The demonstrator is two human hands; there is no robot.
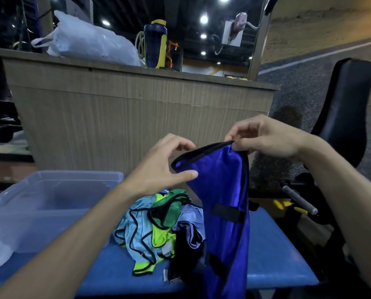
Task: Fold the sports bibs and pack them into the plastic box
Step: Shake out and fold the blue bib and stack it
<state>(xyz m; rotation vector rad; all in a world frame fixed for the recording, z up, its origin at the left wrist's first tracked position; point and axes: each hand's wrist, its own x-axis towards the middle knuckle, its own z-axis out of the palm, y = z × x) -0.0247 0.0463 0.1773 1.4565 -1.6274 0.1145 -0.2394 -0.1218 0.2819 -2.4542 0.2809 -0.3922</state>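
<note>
A royal-blue bib (pixel 225 203) with black trim hangs in the air over the blue bench (pixel 275 255). My right hand (pixel 266 137) pinches its upper right corner. My left hand (pixel 165 165) pinches the upper left shoulder loop between thumb and fingers. Under the bib lies a heap of bibs (pixel 158 227) in light blue, neon yellow, green and black. The clear plastic box (pixel 50 203) stands on the left end of the bench, and I see no bib inside it.
A wood-panelled counter (pixel 137 108) rises behind the bench, with a white plastic bag (pixel 89 39) and a blue-yellow bottle (pixel 155 44) on top. A black chair (pixel 348 108) and gym gear with yellow handles (pixel 296 207) stand at the right.
</note>
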